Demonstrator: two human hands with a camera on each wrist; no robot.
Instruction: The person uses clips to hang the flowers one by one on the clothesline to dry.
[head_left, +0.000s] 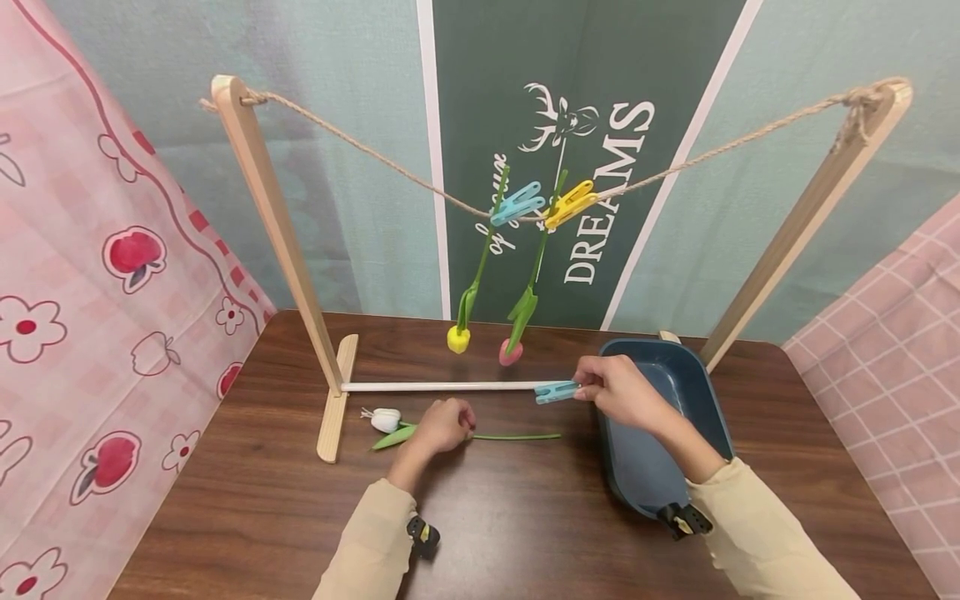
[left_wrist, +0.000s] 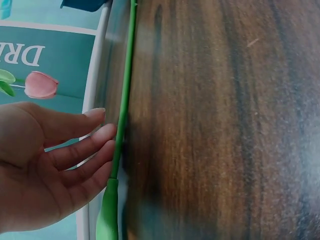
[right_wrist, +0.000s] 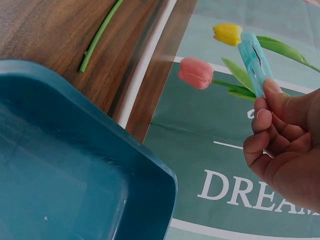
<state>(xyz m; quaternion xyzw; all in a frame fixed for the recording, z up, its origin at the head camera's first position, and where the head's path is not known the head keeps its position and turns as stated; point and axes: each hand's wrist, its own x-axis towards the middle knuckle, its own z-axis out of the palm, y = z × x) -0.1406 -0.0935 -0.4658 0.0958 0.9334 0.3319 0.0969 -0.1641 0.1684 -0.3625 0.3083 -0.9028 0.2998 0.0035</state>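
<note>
A white tulip point(head_left: 386, 420) with a long green stem point(left_wrist: 126, 85) lies on the table. My left hand point(head_left: 446, 427) is over the middle of that stem. In the left wrist view its fingertips point(left_wrist: 109, 131) come right up to the stem, while the thumb stays apart from it. My right hand point(head_left: 617, 390) pinches a light blue clothespin point(right_wrist: 256, 62) by one end, over the near side of the rack's white bar point(head_left: 442, 387). From the rope hang a yellow tulip point(head_left: 458, 339) under a blue clothespin point(head_left: 517, 203) and a pink tulip point(head_left: 511, 352) under a yellow clothespin point(head_left: 572, 204), both heads down.
Two wooden posts, left point(head_left: 273, 217) and right point(head_left: 810, 225), hold up the sagging rope point(head_left: 360, 150). A dark blue basin point(head_left: 637, 475) stands on the table beneath my right forearm. Behind the table hangs a green printed cloth point(head_left: 480, 100).
</note>
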